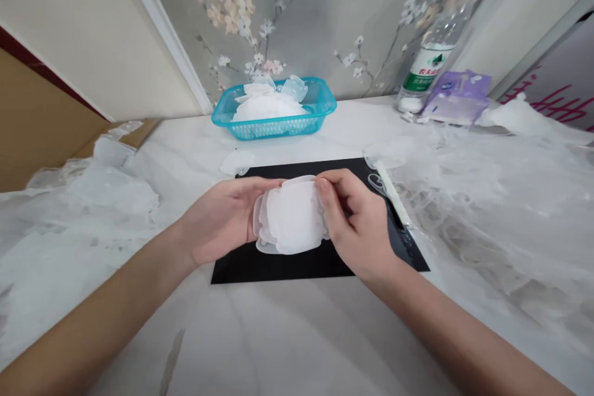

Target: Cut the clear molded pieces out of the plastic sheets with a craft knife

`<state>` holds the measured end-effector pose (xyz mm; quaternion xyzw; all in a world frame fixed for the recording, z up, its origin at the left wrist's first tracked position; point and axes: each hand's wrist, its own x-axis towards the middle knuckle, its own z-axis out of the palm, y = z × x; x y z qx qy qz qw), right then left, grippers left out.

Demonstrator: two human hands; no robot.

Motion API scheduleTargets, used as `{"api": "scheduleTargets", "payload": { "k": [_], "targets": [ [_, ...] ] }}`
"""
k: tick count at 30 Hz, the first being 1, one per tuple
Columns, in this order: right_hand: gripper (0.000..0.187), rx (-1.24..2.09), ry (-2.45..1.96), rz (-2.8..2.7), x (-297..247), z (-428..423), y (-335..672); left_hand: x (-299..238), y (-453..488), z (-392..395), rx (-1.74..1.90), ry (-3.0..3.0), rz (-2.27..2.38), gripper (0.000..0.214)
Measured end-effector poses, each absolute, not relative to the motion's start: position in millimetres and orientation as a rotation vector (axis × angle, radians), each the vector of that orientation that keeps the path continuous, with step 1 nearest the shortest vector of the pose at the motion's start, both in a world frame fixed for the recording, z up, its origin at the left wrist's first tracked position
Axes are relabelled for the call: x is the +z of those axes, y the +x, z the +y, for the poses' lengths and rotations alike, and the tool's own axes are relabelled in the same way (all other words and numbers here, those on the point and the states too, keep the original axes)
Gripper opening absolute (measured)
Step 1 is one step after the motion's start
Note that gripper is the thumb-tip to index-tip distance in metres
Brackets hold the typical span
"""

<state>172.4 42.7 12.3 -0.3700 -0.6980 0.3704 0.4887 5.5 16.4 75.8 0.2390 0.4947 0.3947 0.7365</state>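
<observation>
A folded white absorbent pad [292, 216] with translucent edges is held above a black mat [273, 265]. My left hand [223, 218] cups its left side, with the fingers running under it. My right hand [357, 219] pinches its right edge between thumb and fingers. Part of the pad's underside is hidden by my left fingers. A loose white pad [236, 163] lies just beyond the mat's far edge. A narrow white strip [392, 192] lies along the mat's right side, near my right hand.
A turquoise plastic basket [273, 129] holding white pads stands at the back against a floral wall. Behind on the right are a water bottle [429, 55] and a purple package [457, 99]. Crumpled clear plastic film [492, 204] covers the right of the marble-look table.
</observation>
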Motion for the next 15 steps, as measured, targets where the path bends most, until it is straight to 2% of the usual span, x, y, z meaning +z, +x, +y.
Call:
{"api": "scheduleTargets", "payload": {
  "k": [3, 7, 15],
  "targets": [
    [0.016, 0.960, -0.914, -1.615, 13, 44, 171, 77, 5, 14, 0.824, 0.652, 1.123, 0.017],
    [0.017, 1.123, -0.939, -1.426, 15, 48, 172, 76, 3, 14, 0.739, 0.781, 1.188, 0.039],
    [0.027, 1.480, -1.005, -1.259, 4, 65, 174, 76, 3, 13, 0.737, 0.787, 1.241, 0.038]
  ]
}}
